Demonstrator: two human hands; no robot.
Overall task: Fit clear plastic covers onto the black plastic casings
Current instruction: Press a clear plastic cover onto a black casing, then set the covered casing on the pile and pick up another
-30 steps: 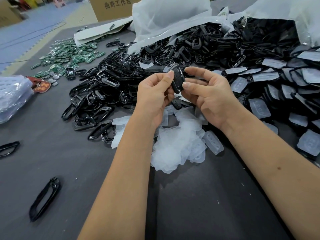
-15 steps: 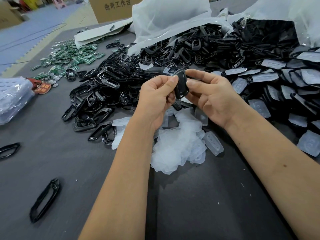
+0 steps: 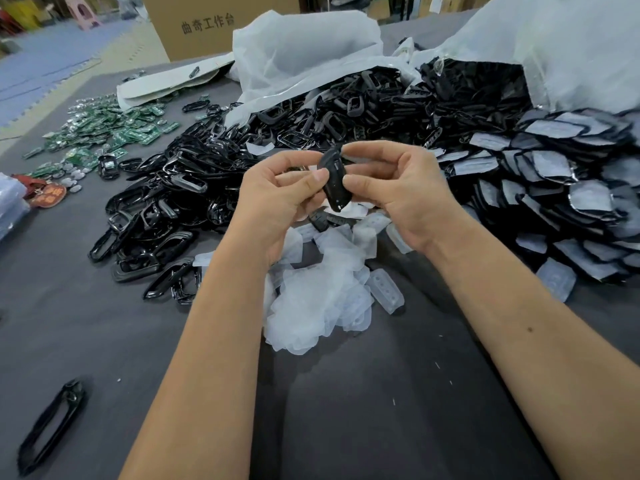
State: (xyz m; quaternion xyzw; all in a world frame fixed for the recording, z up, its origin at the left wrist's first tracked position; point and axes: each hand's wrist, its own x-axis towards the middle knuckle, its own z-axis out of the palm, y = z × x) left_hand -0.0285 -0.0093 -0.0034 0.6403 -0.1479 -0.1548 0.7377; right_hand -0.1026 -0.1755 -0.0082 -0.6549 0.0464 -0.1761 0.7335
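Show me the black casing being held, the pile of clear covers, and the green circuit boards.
black casing (image 3: pixel 334 181), head view, middle of its dark body between both hands.
clear covers (image 3: pixel 311 306), head view, centre of the pile.
green circuit boards (image 3: pixel 114 129), head view, middle of the scatter.

Head camera looking forward and down, close over the table (image 3: pixel 104 334).

One wide-angle view only, so nothing is being shared with a second. It is sitting at head height, tilting down along both forearms, with the left hand (image 3: pixel 277 199) and right hand (image 3: pixel 405 195) close in at frame centre. The table is stretching away towards a cardboard box (image 3: pixel 214 26) at the far top edge, lines bending near the borders.
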